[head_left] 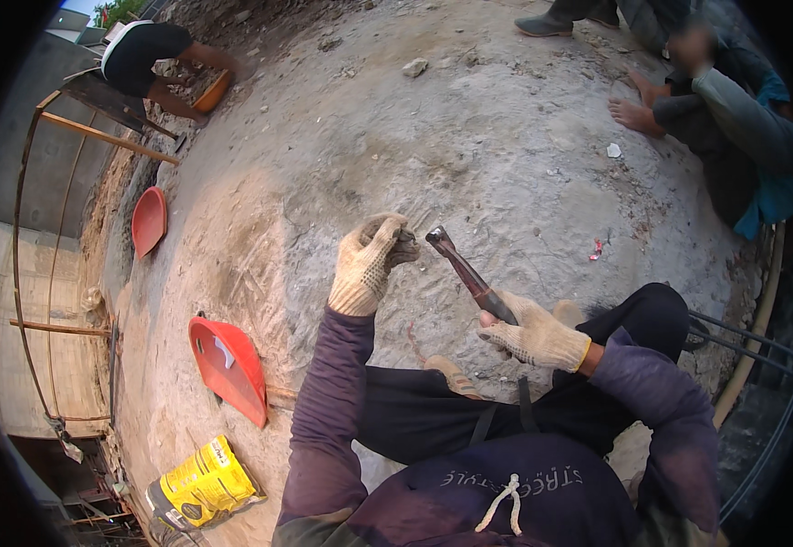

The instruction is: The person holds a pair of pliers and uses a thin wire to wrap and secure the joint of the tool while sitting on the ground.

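Observation:
My left hand (368,263), in a cream knitted glove with dark grip dots, is raised with its fingers curled together. The fingertips look dark, and whatever they may pinch is too small to make out. My right hand (540,335), gloved alike, is closed around the lower end of a long, dark reddish-brown tool (466,275). This tool slants up and left, and its shiny tip is a short gap from my left fingers. Its exact kind does not show. Both hands are above the rough grey ground, in front of my bent legs.
A red scoop-shaped pan (243,383) lies left of my left arm, another red pan (149,221) farther off. A yellow bag (200,483) sits at lower left. One person (752,137) sits at far right; another (145,59) bends over an orange pan (213,92). Metal bars (747,337) stand right.

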`<state>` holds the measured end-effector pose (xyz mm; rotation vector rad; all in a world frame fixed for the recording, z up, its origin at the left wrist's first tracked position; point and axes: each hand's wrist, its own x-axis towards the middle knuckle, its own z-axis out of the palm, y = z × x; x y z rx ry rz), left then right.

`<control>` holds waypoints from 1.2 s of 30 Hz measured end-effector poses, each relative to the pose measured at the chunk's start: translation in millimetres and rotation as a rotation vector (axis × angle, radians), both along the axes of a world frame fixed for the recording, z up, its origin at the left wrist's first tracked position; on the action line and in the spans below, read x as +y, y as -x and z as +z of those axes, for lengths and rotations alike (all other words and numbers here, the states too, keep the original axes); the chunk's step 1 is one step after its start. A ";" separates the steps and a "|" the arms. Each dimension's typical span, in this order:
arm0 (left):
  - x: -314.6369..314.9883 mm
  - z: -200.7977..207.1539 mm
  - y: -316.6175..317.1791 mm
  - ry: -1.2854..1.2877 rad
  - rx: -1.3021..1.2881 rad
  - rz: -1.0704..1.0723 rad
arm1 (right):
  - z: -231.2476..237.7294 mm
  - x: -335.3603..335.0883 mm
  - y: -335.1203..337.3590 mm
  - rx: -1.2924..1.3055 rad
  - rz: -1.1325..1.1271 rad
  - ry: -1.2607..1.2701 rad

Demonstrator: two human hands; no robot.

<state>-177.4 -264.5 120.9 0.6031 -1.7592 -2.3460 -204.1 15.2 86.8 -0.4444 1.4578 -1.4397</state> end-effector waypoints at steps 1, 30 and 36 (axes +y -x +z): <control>0.1 0.5 0.3 0.000 -0.007 -0.003 | 0.6 -1.1 1.0 0.029 0.014 -0.001; 8.8 4.8 1.2 0.121 -0.113 -0.024 | 5.2 -2.4 2.2 0.417 0.075 -0.054; 7.9 3.7 -0.6 0.105 -0.111 -0.025 | 14.7 -3.7 1.7 0.376 0.066 -0.117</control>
